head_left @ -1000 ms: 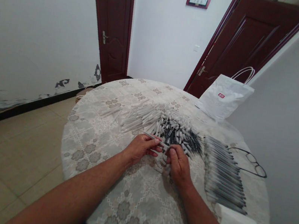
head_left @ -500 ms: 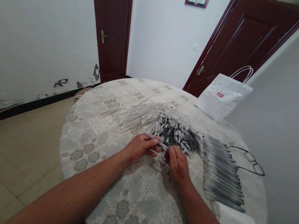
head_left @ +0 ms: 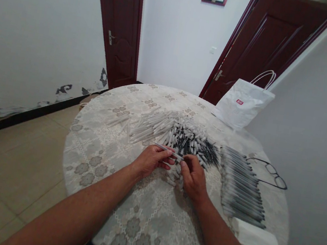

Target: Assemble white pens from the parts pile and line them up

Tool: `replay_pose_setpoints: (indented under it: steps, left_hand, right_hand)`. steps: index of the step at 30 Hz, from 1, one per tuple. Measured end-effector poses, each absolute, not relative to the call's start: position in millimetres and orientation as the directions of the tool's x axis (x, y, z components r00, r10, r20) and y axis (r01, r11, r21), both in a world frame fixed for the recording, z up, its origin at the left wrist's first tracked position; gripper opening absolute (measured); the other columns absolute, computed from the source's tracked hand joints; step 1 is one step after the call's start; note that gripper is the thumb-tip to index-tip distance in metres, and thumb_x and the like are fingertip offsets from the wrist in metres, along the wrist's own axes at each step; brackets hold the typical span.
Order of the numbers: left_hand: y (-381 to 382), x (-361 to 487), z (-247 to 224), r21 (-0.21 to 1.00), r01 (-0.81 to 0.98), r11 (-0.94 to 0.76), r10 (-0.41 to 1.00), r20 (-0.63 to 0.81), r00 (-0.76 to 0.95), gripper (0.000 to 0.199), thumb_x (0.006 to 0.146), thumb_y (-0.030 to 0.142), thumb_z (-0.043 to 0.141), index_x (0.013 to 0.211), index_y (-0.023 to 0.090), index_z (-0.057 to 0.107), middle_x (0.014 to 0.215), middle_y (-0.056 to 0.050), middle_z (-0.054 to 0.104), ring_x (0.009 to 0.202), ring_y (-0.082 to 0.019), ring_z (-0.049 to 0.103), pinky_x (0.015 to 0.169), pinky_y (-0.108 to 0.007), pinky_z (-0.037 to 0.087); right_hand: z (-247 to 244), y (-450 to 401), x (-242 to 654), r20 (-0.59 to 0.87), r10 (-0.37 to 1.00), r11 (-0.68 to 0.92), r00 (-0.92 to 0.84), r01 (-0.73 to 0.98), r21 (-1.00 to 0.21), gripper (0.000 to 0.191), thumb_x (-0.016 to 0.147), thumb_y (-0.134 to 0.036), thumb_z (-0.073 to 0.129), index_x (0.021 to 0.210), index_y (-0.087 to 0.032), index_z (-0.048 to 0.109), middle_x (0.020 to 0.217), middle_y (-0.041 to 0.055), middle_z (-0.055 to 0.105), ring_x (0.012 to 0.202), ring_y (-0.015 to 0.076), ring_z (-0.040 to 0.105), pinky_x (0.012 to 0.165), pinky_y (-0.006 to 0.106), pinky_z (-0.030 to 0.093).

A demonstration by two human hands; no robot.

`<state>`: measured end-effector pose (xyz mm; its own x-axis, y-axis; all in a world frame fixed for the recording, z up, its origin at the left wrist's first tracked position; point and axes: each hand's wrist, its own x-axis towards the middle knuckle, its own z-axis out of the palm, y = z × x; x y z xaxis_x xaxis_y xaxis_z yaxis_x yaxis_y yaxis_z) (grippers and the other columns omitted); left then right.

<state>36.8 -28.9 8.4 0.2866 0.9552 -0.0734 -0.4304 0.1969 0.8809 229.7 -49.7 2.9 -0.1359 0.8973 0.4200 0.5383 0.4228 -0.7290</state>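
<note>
A slim whitish pen [head_left: 161, 146] lies across my left hand [head_left: 151, 160], pinched between thumb and fingers, its left end sticking out past the knuckles. My right hand [head_left: 192, 176] closes thumb and fingertips on the pen's right end; what small part may be between them is hidden. Just beyond the hands spreads a heap of pale pen barrels [head_left: 155, 125]. Dark pen parts with pointed tips [head_left: 210, 151] and short white pieces [head_left: 193, 131] lie to its right. A few more short white pieces [head_left: 173, 178] are beneath and between my hands.
At the right, a row of grey pens [head_left: 244, 189] lies side by side. Eyeglasses [head_left: 275, 177] rest beside it, with a folded white paper [head_left: 258, 239] nearer me. A white paper bag [head_left: 243, 104] stands at the back right of the round table with its patterned cloth [head_left: 86, 197].
My right-hand fingers have shifted at the pen's right end, with the thumb now lower and the fingers raised. The left hand keeps its hold. The view has tilted slightly.
</note>
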Motion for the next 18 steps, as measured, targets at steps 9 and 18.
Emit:
replay_pose_setpoints:
  steps: [9, 18]
  left_hand:
    - [-28.2, 37.4, 7.5, 0.887, -0.413, 0.207, 0.954, -0.090, 0.285, 0.035, 0.078, 0.035, 0.079, 0.102, 0.010, 0.072, 0.100, -0.016, 0.074, 0.072, -0.017, 0.070, 0.062, -0.028, 0.059]
    - [-28.2, 36.9, 9.1, 0.882, -0.430, 0.195, 0.964, -0.093, 0.248, 0.032, 0.077, 0.035, 0.079, 0.099, 0.011, 0.073, 0.096, -0.014, 0.075, 0.070, -0.017, 0.070, 0.060, -0.027, 0.059]
  right_hand:
    - [7.6, -49.5, 231.0, 0.375, 0.909, 0.406, -0.182, 0.591, -0.696, 0.031, 0.101, -0.042, 0.040, 0.083, -0.022, 0.057, 0.071, -0.0003, 0.060, 0.067, 0.0159, 0.054, 0.063, 0.027, 0.038]
    - [4.7, -49.4, 233.8, 0.415, 0.897, 0.430, -0.153, 0.522, -0.737, 0.023, 0.098, -0.040, 0.045, 0.103, -0.021, 0.057, 0.080, 0.0009, 0.062, 0.070, 0.0169, 0.057, 0.065, 0.028, 0.041]
